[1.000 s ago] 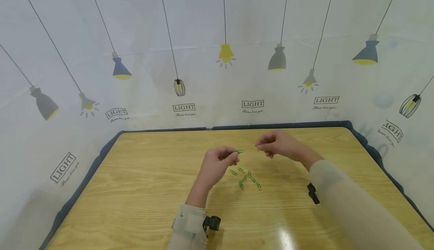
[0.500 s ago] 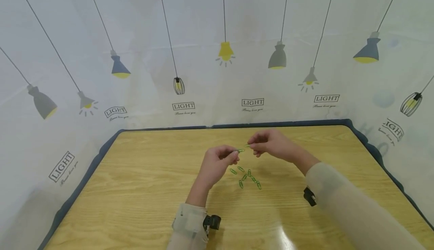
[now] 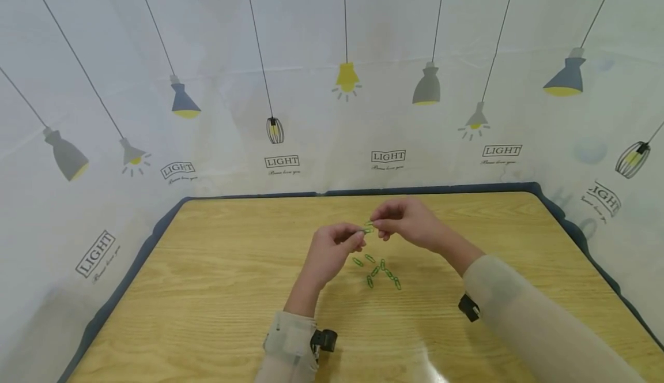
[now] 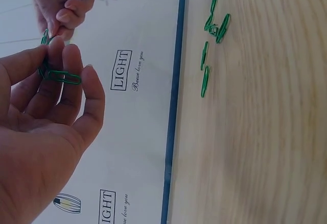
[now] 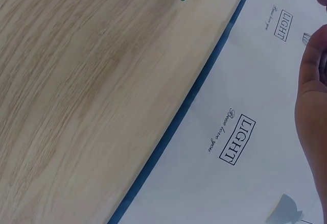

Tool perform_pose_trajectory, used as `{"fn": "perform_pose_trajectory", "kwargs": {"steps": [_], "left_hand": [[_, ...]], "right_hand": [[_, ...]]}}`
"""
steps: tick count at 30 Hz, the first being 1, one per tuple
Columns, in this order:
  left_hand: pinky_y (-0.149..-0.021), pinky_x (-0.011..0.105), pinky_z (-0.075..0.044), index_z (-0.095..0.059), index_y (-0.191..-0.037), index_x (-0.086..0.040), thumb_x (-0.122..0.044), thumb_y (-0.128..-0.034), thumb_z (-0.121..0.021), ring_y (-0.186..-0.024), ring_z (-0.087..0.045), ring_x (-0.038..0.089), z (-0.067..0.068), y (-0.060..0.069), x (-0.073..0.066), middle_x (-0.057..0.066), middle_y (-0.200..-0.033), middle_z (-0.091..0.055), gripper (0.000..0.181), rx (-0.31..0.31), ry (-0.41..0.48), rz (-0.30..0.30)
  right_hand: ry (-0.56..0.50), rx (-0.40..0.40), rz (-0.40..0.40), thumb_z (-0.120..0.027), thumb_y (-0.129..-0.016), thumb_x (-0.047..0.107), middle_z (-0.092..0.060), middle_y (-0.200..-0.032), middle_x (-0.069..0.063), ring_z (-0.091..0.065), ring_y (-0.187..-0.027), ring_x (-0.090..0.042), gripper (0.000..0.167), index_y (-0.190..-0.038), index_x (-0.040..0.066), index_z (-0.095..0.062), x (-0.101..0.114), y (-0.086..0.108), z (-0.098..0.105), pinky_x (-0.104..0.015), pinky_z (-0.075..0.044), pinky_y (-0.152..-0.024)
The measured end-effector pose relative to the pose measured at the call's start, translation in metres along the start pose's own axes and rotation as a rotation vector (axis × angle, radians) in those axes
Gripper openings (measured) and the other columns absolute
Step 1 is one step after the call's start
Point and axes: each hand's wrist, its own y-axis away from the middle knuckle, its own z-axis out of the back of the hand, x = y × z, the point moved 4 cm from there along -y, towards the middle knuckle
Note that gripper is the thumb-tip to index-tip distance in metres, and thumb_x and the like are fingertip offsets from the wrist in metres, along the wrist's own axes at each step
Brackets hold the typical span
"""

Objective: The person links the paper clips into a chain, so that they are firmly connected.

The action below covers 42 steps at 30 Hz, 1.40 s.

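My left hand (image 3: 331, 254) pinches a green paper clip between thumb and fingertips, above the wooden table. In the left wrist view, a green paper clip (image 4: 66, 77) lies across the fingers of that hand, and another green clip (image 4: 44, 38) shows at the thumb tip, close to the right fingers. Facing it, my right hand (image 3: 410, 225) pinches a green paper clip (image 3: 369, 222) by thumb and forefinger, its end right at the left hand's clip. Whether the clips are linked is too small to tell. The right wrist view catches only part of the right hand (image 5: 312, 91).
Several loose green paper clips (image 3: 376, 271) lie on the wooden table (image 3: 223, 273) just below the hands. A dark blue edge (image 3: 249, 197) runs along the table's back and sides. White sheeting printed with lamps (image 3: 321, 135) rises behind it.
My right hand has moved left, bringing its paper clip up to the one in the left hand. The left hand has stayed nearly still, and the loose clips lie as before.
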Motion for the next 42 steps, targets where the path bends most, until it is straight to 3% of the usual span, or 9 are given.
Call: {"fn": "perform_pose_trajectory", "kwargs": {"steps": [6, 11, 21, 33, 42], "left_hand": [[-0.083, 0.031, -0.063, -0.080, -0.113, -0.009, -0.023, -0.1048, -0.070, -0.089, -0.072, 0.014, 0.004, 0.001, -0.004, 0.010, -0.103, -0.080, 0.020, -0.072, -0.068, -0.051], [-0.083, 0.031, -0.064, -0.082, -0.114, -0.010, -0.022, -0.1034, -0.072, -0.090, -0.074, 0.016, 0.005, 0.000, -0.008, 0.010, -0.106, -0.081, 0.019, -0.110, -0.070, -0.073], [-0.083, 0.032, -0.065, -0.082, -0.112, -0.009, -0.021, -0.1026, -0.073, -0.090, -0.075, 0.016, 0.005, -0.001, -0.009, 0.011, -0.105, -0.082, 0.018, -0.115, -0.066, -0.068], [-0.081, 0.033, -0.064, -0.083, -0.106, -0.009, -0.020, -0.1033, -0.072, -0.086, -0.074, 0.013, 0.005, -0.002, -0.007, 0.007, -0.095, -0.082, 0.016, -0.123, -0.149, -0.075], [-0.080, 0.033, -0.063, -0.083, -0.105, -0.011, -0.022, -0.1026, -0.073, -0.086, -0.074, 0.014, 0.008, -0.001, -0.007, 0.006, -0.094, -0.082, 0.015, -0.149, -0.143, -0.048]], "right_hand": [[0.003, -0.028, 0.021, -0.069, -0.104, 0.013, -0.075, -0.094, -0.006, -0.071, -0.083, -0.024, 0.017, -0.114, 0.002, -0.076, 0.006, 0.003, -0.001, -0.032, -0.063, -0.076], [0.005, -0.047, 0.064, -0.070, -0.104, 0.013, -0.075, -0.092, -0.006, -0.069, -0.078, -0.018, 0.015, -0.111, 0.002, -0.078, 0.010, 0.005, -0.004, -0.032, -0.063, -0.073], [0.040, -0.099, 0.085, -0.070, -0.104, 0.011, -0.076, -0.096, -0.012, -0.068, -0.077, -0.016, 0.018, -0.114, -0.001, -0.077, 0.012, 0.007, -0.008, -0.028, -0.061, -0.071], [0.204, -0.173, 0.174, -0.071, -0.102, 0.008, -0.079, -0.094, -0.010, -0.070, -0.073, -0.014, 0.011, -0.108, 0.004, -0.080, 0.017, 0.009, -0.016, -0.027, -0.060, -0.066], [0.200, -0.197, 0.142, -0.072, -0.102, 0.010, -0.078, -0.089, -0.008, -0.069, -0.074, -0.015, 0.011, -0.108, 0.003, -0.079, 0.010, 0.011, -0.011, -0.027, -0.060, -0.067]]}}
